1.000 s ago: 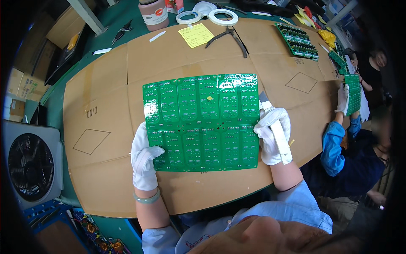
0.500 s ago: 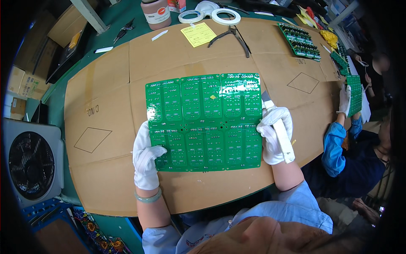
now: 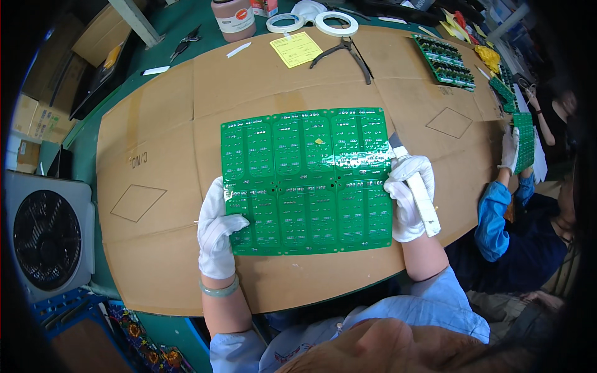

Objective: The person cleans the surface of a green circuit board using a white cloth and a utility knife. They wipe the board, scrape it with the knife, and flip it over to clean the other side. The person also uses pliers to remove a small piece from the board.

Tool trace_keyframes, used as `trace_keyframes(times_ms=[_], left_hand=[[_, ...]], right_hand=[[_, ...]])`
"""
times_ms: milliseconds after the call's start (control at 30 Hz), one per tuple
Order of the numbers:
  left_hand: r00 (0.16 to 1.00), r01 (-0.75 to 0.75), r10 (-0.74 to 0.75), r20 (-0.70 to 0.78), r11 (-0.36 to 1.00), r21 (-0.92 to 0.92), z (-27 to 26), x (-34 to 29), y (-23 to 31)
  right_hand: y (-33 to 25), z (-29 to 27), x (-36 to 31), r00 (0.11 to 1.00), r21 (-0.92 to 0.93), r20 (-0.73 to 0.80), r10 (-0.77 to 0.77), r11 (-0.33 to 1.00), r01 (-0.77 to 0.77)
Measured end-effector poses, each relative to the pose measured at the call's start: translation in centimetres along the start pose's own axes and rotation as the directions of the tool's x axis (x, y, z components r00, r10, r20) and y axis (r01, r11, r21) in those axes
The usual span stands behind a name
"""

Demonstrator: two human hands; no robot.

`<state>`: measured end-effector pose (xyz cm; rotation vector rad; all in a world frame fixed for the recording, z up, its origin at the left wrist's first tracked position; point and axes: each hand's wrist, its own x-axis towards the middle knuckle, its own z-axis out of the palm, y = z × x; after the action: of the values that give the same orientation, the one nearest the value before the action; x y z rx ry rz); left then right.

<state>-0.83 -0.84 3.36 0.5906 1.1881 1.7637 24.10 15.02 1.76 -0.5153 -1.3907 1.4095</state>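
Note:
A large green circuit board [image 3: 305, 205] is held up over the cardboard, its face dotted with rows of solder joints and a small yellow mark [image 3: 319, 142] near the top. My left hand [image 3: 217, 233], in a white glove, grips its lower left edge with the thumb on the face. At the right edge, my gloved right hand [image 3: 410, 193] is closed on the board and also on a flat white-handled tool [image 3: 423, 202]. A grey blade-like tip [image 3: 396, 142] sticks out above that hand. The fingers behind the board are hidden.
Flat cardboard [image 3: 161, 255] covers the table. Beyond the board lie pliers [image 3: 343, 55], a yellow paper slip [image 3: 296, 50], tape rolls [image 3: 336, 23] and a jar [image 3: 234, 18]. A populated board [image 3: 444, 62] lies far right. Nearby, another person [image 3: 522, 224] holds a green board. A fan [image 3: 46, 239] stands left.
The circuit board has shifted slightly right and tilted a little, so the bright glare on it has moved lower. Both hands keep their hold on it.

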Motion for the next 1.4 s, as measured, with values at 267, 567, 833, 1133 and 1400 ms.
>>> trace_keyframes(times_ms=[267,567,833,1133,1400], left_hand=[[0.998,0.027,-0.023,0.052,0.996,-0.083,0.3,-0.1,0.4],[0.996,0.037,-0.033,0.079,0.998,-0.052,-0.3,-0.4,0.1],[0.982,0.038,-0.004,0.187,0.983,-0.179,-0.6,-0.4,-0.2],[0.972,-0.023,0.075,0.224,0.974,-0.225,-0.3,0.0,-0.5],[0.902,-0.392,0.423,0.086,0.721,0.571,-1.7,-0.5,-2.4]], right_hand=[[-0.1,0.5,0.4,1.000,0.116,0.025,0.003,0.993,-0.006],[-0.2,0.5,0.4,0.997,0.202,-0.007,0.081,0.976,-0.078],[-0.4,0.6,0.9,0.996,0.220,0.015,0.090,0.971,-0.091],[0.4,0.6,0.7,0.992,0.143,-0.061,0.109,0.985,-0.100],[0.6,0.8,0.5,0.991,-0.094,-0.131,0.000,0.996,-0.012]])
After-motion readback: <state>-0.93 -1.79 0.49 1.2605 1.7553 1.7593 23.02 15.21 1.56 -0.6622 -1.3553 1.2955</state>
